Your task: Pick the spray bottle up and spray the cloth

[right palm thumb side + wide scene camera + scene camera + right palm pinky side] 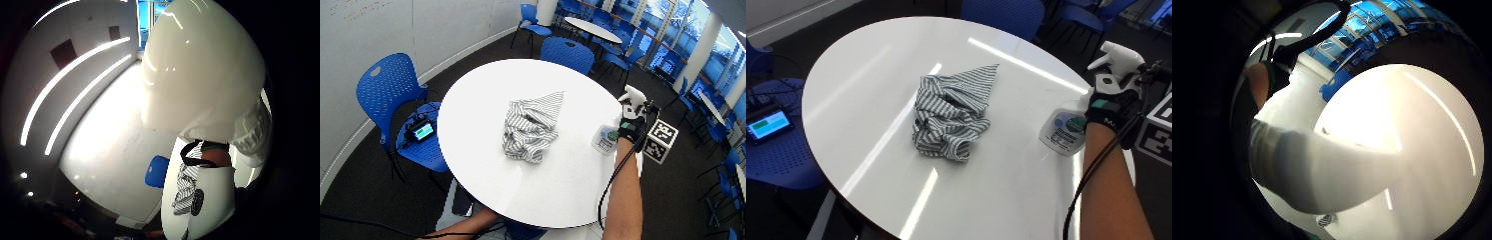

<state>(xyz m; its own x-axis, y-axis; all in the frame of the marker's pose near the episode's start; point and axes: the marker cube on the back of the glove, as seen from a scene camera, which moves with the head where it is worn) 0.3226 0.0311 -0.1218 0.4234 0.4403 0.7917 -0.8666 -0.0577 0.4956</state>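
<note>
- The cloth (954,115), striped grey and white, lies crumpled in a heap near the middle of the round white table (866,90), one corner pointing toward the far edge.
- The bottle (1070,127) stands at the table's right edge, well apart from the cloth; its white trigger head (1116,56) rises above the rim, and a blue-green label (1068,124) faces the cloth.
- The right hand (1111,107), in its black glove, is wrapped around the bottle's neck and upper body, fingers curled on it; the forearm reaches in from the near edge.
- From the outside view, whether the bottle's base rests on the table or is just off it cannot be told.
- In both palm views the bottle's white body (200,65) fills much of the picture, close against the palm (1407,150).
- A blue chair (390,80) stands beside the table's left edge, with a small lit screen (423,131) on another blue seat near it.
</note>
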